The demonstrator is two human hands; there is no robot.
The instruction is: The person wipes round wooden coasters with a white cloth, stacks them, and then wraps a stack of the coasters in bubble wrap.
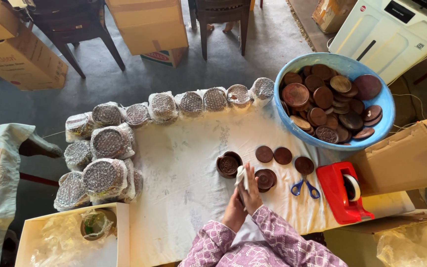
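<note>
My left hand and my right hand are pressed together over the white-covered table, both closed on a small white cloth that sticks out above the fingers. Just right of the hands sits a round brown wooden box. To their upper left stands another open brown box with a patterned inside. Three flat brown lids lie just beyond. Purple patterned sleeves cover both arms.
A blue basin of several brown round pieces stands at the back right. Blue-handled scissors and a red tape dispenser lie to the right. Bubble-wrapped round parcels line the back and left. An open box, cardboard boxes and chairs surround the table.
</note>
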